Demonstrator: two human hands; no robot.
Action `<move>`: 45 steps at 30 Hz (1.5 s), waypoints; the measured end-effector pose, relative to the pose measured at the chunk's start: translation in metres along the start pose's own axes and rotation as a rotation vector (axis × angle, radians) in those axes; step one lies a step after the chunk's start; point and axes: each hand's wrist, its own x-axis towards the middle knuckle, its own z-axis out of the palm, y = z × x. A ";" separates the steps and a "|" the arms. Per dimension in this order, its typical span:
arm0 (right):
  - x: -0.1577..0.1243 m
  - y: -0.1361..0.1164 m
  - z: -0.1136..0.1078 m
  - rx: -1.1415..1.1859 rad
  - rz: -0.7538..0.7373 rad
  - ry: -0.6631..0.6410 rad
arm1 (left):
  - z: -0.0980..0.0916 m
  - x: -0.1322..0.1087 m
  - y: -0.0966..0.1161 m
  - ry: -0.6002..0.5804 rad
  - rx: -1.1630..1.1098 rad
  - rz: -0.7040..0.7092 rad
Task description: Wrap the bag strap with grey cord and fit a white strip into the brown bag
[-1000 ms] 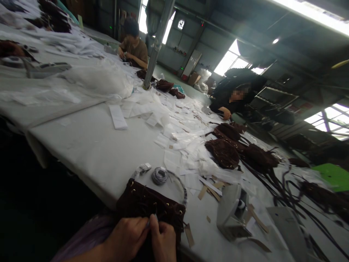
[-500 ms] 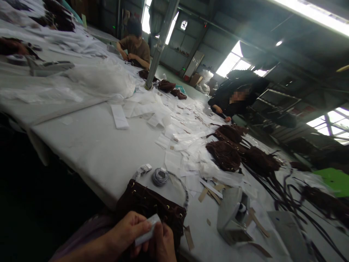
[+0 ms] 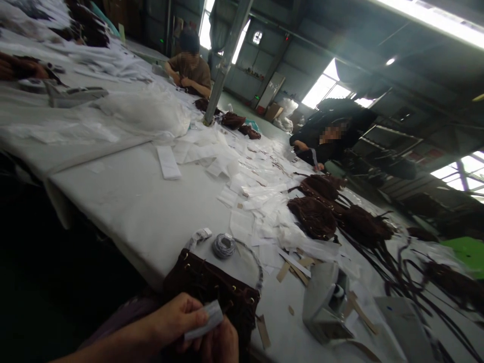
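Observation:
My left hand (image 3: 185, 315) pinches a small whitish translucent strip (image 3: 206, 322), thumb on top. At the strip's lower right side is my right hand (image 3: 223, 340), its fingers curled; what they grip, if anything, is partly hidden. Just behind both hands, a dark brown bag (image 3: 212, 282) with brass-coloured eyelets lies at the table edge. Its handle (image 3: 257, 257) is wrapped in a thin covering and curves over the table. A coiled grey roll (image 3: 224, 246) rests inside the handle's curve.
A grey tape dispenser (image 3: 325, 302) stands at the right among cardboard strips. Brown bags (image 3: 312, 217) with long straps lie beyond it. White wrapping sheets (image 3: 242, 171) cover the table's middle. Two people work across the table, near a metal post (image 3: 227, 63).
My right hand has shifted slightly down and left, showing more of the strip. The strip has tilted a little. Across the table, the person in dark clothing now has a pale strip raised.

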 end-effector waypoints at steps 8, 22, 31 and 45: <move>0.009 -0.012 0.014 0.063 0.064 0.100 | 0.000 -0.010 -0.016 0.154 -0.215 -0.019; -0.009 -0.005 0.020 0.175 0.055 0.025 | 0.004 -0.020 -0.017 0.223 -0.293 0.050; -0.009 -0.006 0.026 0.012 0.010 0.100 | -0.002 -0.026 -0.028 0.235 -0.321 -0.064; -0.014 -0.006 0.036 0.158 0.062 0.047 | -0.002 -0.024 -0.019 0.307 0.097 0.059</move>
